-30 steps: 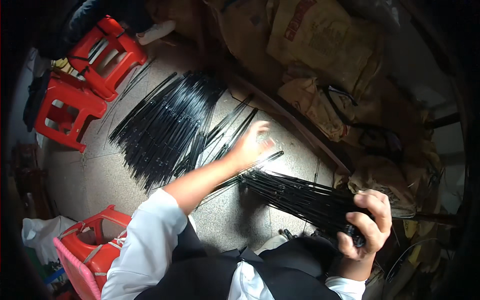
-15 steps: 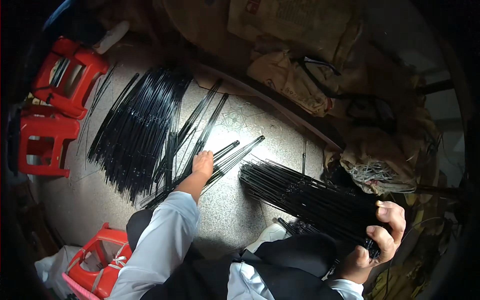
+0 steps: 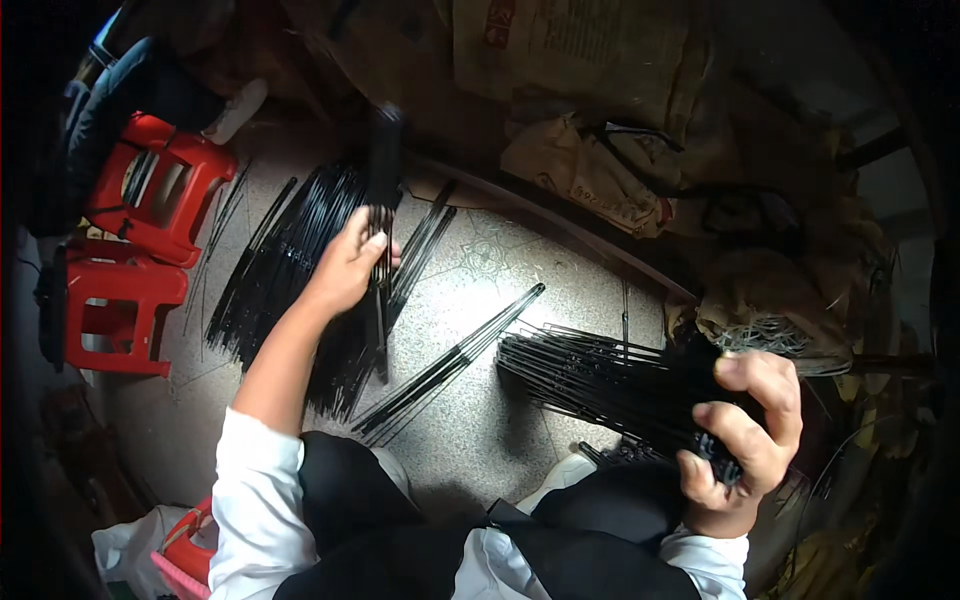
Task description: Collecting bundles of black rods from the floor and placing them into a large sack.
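My left hand (image 3: 350, 265) is closed around a narrow bundle of thin black rods (image 3: 386, 165), held nearly upright over the floor and blurred at its top. Behind and beside that hand, a wide fan of similar black rods (image 3: 290, 250) lies on the floor. At the right, my right hand (image 3: 750, 425) grips one end of a thick bunch of black rods (image 3: 590, 375), its fingers curled over it. The bunch's far end points left toward the middle. Between the two hands, a few loose rods (image 3: 455, 358) lie slantwise on the floor.
Two red plastic stools (image 3: 120, 305) stand at the left, near another person's shoe (image 3: 237, 110). Part of another red stool (image 3: 190, 540) shows lower left. Brown sacks (image 3: 590, 165) lie beyond a dark ledge (image 3: 560, 205); pale strands (image 3: 760, 337) poke from one at right.
My left hand has risen up and left from the rods on the floor, lifting a narrow bundle upright. My right hand still grips the thick bunch, a little farther left and higher in view.
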Tool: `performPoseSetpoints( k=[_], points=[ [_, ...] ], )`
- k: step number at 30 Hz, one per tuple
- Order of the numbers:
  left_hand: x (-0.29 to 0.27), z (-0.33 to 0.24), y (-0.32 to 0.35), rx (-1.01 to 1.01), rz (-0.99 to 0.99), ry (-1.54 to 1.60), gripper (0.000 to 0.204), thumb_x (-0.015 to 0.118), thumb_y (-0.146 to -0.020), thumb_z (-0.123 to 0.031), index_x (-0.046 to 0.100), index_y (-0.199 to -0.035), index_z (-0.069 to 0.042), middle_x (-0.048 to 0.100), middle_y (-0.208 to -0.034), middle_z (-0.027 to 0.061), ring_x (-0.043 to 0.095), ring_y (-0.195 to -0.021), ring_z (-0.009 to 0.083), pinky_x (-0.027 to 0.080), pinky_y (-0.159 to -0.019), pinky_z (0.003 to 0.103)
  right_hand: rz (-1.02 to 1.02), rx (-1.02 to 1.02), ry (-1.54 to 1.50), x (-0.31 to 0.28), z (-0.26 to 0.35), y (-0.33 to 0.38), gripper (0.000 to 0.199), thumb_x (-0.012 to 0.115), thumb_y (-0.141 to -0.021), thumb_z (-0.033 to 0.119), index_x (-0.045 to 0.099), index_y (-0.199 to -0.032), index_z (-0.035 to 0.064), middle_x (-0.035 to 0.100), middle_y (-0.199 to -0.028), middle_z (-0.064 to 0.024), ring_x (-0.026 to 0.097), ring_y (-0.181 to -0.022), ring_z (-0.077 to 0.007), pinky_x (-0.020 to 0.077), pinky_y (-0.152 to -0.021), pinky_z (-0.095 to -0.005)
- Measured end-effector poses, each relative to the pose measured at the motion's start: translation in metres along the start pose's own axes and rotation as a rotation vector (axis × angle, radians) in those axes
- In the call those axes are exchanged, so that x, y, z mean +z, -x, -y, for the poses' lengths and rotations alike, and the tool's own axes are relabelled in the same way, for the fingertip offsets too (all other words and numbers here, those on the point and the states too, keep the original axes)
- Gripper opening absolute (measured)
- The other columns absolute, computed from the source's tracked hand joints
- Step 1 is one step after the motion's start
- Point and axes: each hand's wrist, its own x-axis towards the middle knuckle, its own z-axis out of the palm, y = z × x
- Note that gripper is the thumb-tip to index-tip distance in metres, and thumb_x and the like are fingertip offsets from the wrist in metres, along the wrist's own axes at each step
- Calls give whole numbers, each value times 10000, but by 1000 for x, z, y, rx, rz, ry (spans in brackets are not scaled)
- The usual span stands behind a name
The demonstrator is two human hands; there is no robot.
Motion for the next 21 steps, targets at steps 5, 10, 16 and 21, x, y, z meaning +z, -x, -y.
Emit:
performPoseSetpoints(
  k=[5, 10, 16, 21],
  points=[
    [59, -110, 61, 462, 35, 149, 320, 443, -934, 14, 445, -1254, 2, 597, -979, 109, 597, -933, 192, 476, -883, 337, 5, -102, -43, 7, 3, -9, 257, 733, -609, 241, 668, -815, 102, 634, -970, -93, 598, -754, -263, 511, -636, -349],
    [134, -86, 88, 729, 211, 8, 264, 432, -964, -53, 432, -1224, -6, 529, -1188, 165, 532, -1128, 281, 417, -999, 401, -12, -176, -97, 12, 11, -11, 282, 739, -625, 231, 673, -838, 58, 623, -971, -131, 603, -763, -288, 508, -656, -370],
    [190, -33, 89, 720, 320, -29, 668, 442, -968, -419, 247, -1426, 26, 389, -1395, 255, 427, -1280, 384, 317, -1086, 455, -115, -149, -69, 4, 18, 7, 421, 809, -630, 361, 704, -918, 73, 644, -1009, -137, 621, -871, -307, 524, -777, -387],
    [203, -1, 95, 400, 474, 253, 629, 511, -935, -375, 298, -1409, -21, 418, -1371, 190, 426, -1269, 315, 342, -1069, 408, -181, -179, -713, 18, -3, 39, 1195, 849, -590, 522, 163, -1491, 138, 246, -1461, -257, 373, -1314, -378, 382, -1036, -490]
  ],
)
